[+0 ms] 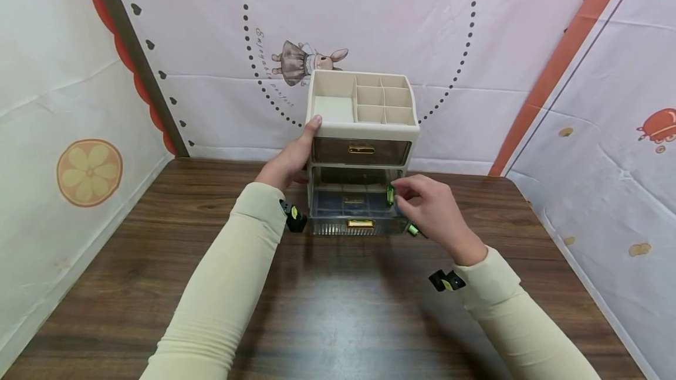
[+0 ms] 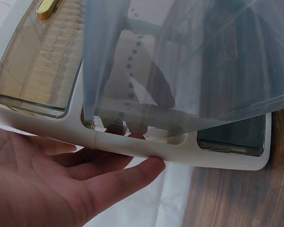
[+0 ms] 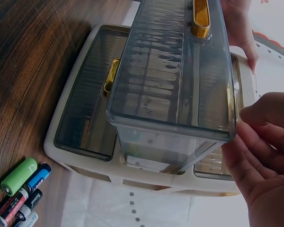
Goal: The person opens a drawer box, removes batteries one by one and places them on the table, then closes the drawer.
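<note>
One shiny green cylindrical battery, pinched by the right hand, looks light, slippery, best held mid-barrel. The left hand grips a cream plastic drawer cabinet.

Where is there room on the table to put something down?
Bare table lies in front of the drawer unit, between the left sleeve and right sleeve; more lies left of the left sleeve. It's crowded right of the drawer unit: batteries and right hand.

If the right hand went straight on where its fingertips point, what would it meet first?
Probably the pulled-out drawer, met first by the green battery the right hand pinches; depth is unclear, so it might pass above.
</note>
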A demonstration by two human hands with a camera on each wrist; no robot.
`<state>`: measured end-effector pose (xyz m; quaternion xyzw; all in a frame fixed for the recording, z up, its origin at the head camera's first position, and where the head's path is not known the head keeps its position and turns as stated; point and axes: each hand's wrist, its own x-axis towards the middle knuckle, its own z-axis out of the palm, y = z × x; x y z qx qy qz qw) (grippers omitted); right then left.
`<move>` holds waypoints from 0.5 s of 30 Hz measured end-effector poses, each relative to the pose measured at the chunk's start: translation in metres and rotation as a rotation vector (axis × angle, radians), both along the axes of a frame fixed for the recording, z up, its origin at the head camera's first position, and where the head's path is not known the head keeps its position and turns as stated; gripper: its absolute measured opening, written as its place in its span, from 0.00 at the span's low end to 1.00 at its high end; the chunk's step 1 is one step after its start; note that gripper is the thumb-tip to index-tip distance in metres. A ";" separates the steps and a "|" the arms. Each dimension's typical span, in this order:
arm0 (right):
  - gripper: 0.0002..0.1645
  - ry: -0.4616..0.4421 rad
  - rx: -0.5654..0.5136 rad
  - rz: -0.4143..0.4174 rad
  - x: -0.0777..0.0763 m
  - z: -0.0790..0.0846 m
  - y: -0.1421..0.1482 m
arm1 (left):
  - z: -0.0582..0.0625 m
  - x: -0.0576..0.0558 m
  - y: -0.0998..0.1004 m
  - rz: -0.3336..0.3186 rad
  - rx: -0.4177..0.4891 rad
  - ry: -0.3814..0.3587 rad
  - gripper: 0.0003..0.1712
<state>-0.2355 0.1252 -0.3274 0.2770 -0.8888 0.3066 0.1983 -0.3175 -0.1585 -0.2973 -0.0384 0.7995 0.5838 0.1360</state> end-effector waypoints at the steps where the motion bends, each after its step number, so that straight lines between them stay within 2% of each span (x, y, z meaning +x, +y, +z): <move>1: 0.12 -0.006 0.014 -0.003 0.000 0.000 -0.001 | 0.000 0.000 0.000 0.000 0.000 -0.001 0.66; 10: 0.15 -0.039 0.162 -0.030 -0.001 0.001 -0.013 | 0.000 0.000 0.000 -0.003 0.005 0.000 0.65; 15: 0.18 -0.092 0.217 -0.048 -0.002 0.005 -0.018 | 0.000 -0.001 -0.001 -0.007 0.006 0.005 0.65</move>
